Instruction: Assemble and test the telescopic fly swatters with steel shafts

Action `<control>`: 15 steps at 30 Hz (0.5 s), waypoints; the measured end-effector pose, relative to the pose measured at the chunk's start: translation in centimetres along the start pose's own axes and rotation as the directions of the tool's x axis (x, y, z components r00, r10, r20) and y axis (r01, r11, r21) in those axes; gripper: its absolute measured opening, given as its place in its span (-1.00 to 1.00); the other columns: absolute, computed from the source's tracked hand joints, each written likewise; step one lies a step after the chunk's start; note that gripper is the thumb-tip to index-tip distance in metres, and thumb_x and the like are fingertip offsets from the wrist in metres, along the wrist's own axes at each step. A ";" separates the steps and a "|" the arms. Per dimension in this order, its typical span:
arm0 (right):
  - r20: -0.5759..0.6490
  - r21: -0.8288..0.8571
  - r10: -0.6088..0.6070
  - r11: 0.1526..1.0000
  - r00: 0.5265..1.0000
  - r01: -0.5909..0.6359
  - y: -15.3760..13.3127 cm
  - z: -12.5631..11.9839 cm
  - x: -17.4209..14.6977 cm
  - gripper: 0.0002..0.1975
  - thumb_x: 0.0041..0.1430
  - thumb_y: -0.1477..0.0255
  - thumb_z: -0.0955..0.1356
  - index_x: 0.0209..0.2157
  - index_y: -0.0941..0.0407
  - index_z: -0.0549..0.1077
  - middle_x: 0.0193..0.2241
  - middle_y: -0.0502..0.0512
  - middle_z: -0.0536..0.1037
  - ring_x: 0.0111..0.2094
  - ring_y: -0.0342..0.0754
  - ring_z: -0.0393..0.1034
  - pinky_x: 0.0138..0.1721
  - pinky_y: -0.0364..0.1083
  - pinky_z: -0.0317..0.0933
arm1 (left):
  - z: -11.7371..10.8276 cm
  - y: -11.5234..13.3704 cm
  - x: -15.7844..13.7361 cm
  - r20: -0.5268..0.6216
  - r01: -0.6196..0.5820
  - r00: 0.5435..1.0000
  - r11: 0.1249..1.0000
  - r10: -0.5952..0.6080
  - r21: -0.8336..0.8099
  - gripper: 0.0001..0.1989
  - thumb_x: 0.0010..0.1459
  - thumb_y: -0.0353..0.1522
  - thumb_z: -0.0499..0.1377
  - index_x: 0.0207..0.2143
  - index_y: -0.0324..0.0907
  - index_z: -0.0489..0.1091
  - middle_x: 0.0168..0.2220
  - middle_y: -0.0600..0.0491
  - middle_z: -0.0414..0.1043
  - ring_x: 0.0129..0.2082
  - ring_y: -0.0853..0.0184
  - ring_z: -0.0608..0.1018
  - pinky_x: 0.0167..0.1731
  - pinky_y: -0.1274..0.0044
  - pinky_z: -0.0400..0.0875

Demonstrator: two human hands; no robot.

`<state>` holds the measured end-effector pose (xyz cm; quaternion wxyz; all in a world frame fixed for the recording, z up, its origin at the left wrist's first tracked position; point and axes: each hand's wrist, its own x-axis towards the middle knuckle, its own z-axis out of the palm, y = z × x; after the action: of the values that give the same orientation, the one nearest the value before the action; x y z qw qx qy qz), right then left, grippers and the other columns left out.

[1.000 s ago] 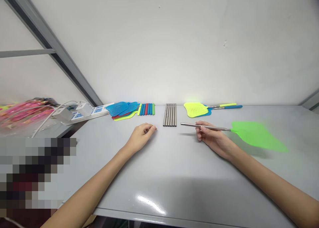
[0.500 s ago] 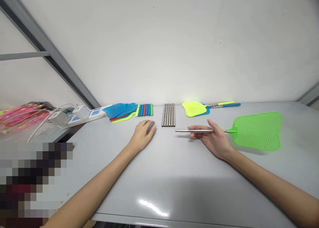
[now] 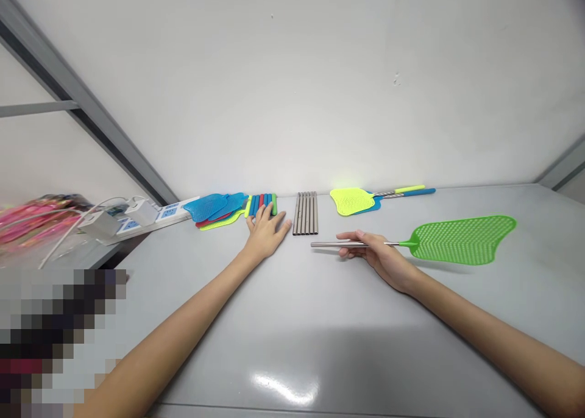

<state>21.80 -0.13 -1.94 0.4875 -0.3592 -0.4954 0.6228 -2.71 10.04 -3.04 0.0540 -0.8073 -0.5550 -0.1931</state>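
Note:
My right hand (image 3: 372,253) is closed round the metal rod of a green fly swatter (image 3: 457,240), whose mesh head points right and whose bare rod end points left. My left hand (image 3: 265,232) has its fingers spread, with the fingertips at the near ends of a row of coloured handle grips (image 3: 256,205) in yellow, blue, red and green. Whether the fingertips touch the grips I cannot tell. Several metal tubes (image 3: 305,214) lie side by side between the two hands, close to the wall.
Loose blue, red and yellow swatter heads (image 3: 212,208) are stacked left of the grips. A yellow swatter (image 3: 351,201) overlaps a blue one at the back right. A power strip (image 3: 158,218) with plugged-in adapters and pink items in plastic (image 3: 41,223) are at the left.
My left hand has moved forward to the coloured grips and spread its fingers. In my right hand, the green swatter has shifted slightly left and its head has tilted.

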 end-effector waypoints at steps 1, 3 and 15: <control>0.005 0.009 -0.001 1.000 1.000 0.001 0.0 0.0 0.0 -0.61 0.10 0.23 0.17 -0.19 0.19 0.39 -0.41 0.16 0.49 -0.29 -0.01 0.34 -0.11 0.01 0.07 | 0.1 0.0 0.2 0.010 0.012 1.000 1.000 -0.012 -0.001 -0.56 0.09 -0.09 -0.18 -0.08 -0.03 0.26 0.12 -0.10 -0.02 0.12 0.08 -0.05 -0.06 0.17 -0.17; 0.011 0.027 0.002 1.000 1.000 -0.003 0.0 -0.1 0.1 -0.62 0.11 0.24 0.16 -0.20 0.19 0.40 -0.42 0.16 0.49 -0.29 -0.01 0.34 -0.11 0.02 0.07 | 0.2 -0.1 0.4 0.036 0.030 0.999 0.999 -0.030 -0.012 -0.54 0.09 -0.08 -0.20 -0.05 -0.04 0.23 0.12 -0.12 -0.02 0.12 0.08 -0.05 -0.07 0.13 -0.21; -0.002 0.160 0.122 0.980 0.993 -0.120 -0.6 -1.1 0.5 -0.66 0.12 0.30 0.16 -0.23 0.18 0.41 -0.40 0.16 0.47 -0.28 -0.04 0.33 -0.10 -0.02 0.09 | -0.6 0.5 0.1 -0.043 -0.031 0.999 0.999 0.030 -0.034 -0.64 0.10 -0.17 -0.13 -0.23 -0.11 0.36 -0.02 -0.08 0.25 0.05 0.12 0.14 -0.04 0.15 -0.34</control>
<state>22.88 0.63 -1.67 0.4787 -0.3520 -0.4184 0.6869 -2.40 9.78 -2.40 0.0547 -0.8122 -0.5380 -0.2188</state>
